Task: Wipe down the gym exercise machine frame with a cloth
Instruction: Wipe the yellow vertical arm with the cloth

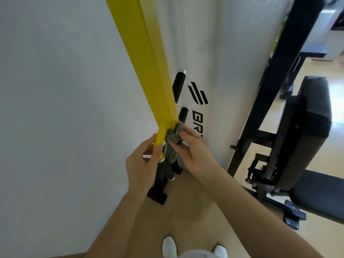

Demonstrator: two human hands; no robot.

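**Cloth at the yellow arm's lower joint**

The person stands close to the machine, both bare arms reaching forward. The left hand curls its fingers and thumb round the short yellow round stub that ends the long yellow square-section metal arm. The right hand has a bunched olive-green cloth pinched between thumb and nearly straight fingers, pressed against the joint where the arm meets the stub; a loose tail of it hangs below. Just behind stand a white panel with black lettering and black foam-covered grips with chrome caps. A black padded bench sits to the right.
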